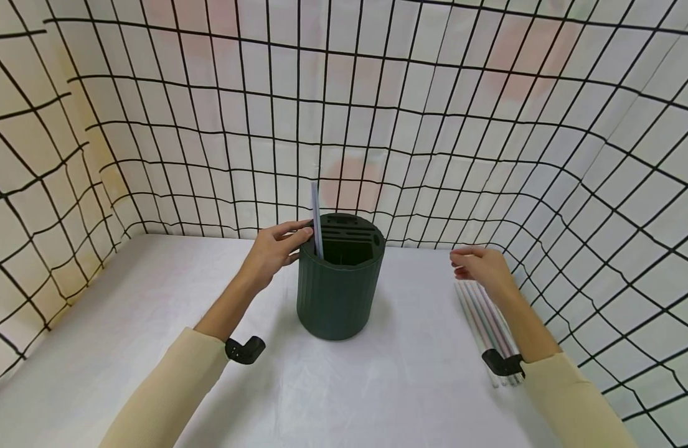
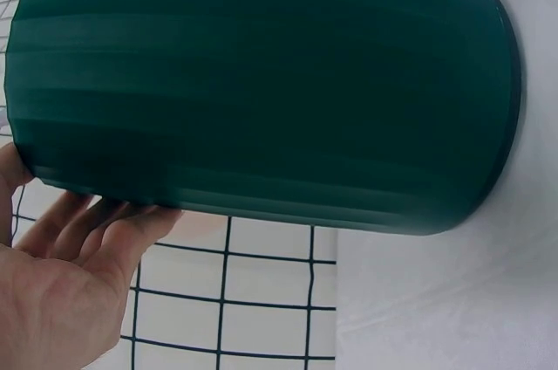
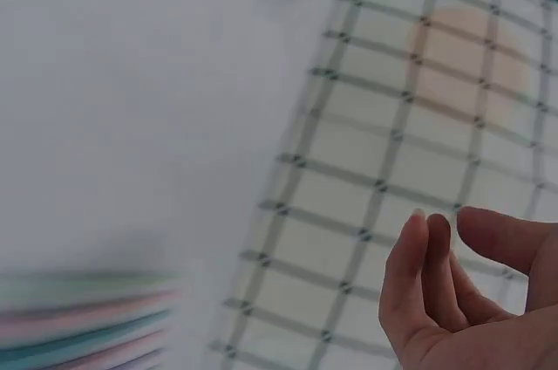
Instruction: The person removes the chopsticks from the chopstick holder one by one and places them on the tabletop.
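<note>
A dark green ribbed pen holder (image 1: 335,295) stands upright, with several slots and openings in its top. One slim pale lilac stick (image 1: 317,218) leans upright inside it at the left of the rim. My left hand (image 1: 271,252) holds the holder's upper left side, thumb at the rim beside the stick; in the left wrist view its fingers (image 2: 131,235) bend against the ribbed wall. Off to the right, my right hand (image 1: 484,267) hovers by the far ends of several slender pastel sticks (image 1: 484,317). Thumb and fingertips (image 3: 468,223) stand slightly apart with nothing between them.
A black wire grid (image 1: 265,124) backed by pale cloth encloses the far side and both flanks. The white tabletop (image 1: 411,373) runs underneath everything. Each wrist wears a black camera mount, such as the left one (image 1: 245,350).
</note>
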`<state>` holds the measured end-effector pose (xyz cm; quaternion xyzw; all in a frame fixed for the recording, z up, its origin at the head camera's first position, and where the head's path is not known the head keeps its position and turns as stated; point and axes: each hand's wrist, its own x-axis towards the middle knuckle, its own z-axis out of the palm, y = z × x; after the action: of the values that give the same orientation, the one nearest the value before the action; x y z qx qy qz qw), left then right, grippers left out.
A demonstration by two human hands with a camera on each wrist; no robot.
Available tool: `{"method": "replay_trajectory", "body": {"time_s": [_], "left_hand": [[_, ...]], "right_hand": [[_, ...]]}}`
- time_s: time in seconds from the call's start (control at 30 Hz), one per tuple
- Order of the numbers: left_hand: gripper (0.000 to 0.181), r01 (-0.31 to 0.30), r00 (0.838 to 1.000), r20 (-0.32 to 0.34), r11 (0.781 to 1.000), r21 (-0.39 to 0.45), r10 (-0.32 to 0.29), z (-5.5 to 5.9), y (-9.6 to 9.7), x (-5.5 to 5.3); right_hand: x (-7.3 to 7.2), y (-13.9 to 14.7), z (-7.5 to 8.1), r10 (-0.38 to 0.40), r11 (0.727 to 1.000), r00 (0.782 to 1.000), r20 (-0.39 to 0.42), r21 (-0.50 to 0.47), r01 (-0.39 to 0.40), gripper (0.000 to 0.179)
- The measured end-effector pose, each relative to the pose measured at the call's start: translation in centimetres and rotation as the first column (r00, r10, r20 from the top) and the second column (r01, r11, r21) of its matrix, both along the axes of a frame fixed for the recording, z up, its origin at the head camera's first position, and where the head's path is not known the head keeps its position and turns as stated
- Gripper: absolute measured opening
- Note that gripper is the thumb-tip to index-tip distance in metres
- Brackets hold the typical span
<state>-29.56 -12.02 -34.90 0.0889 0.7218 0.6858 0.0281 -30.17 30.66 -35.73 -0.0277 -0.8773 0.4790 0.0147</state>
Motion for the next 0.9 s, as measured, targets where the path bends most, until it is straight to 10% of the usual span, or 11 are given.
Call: {"method": "replay_trajectory", "body": {"time_s": [0.4, 0.9], "left_hand": [[0.047, -0.002, 1.000, -0.011, 1.000, -0.003, 0.002, -0.2, -0.2, 0.1], [0.046, 0.007, 1.000, -0.011, 1.000, -0.010, -0.007, 0.1, -0.1, 0.0]], "right_hand": [[0.5, -13.5, 8.3, 0.207, 0.977, 0.964, -0.167, -0.015, -0.212, 0.031], [1.3, -21.7, 7.9, 0.403, 0.910, 0.894, -0.193, -0.020, -0.415, 0.028]]}}
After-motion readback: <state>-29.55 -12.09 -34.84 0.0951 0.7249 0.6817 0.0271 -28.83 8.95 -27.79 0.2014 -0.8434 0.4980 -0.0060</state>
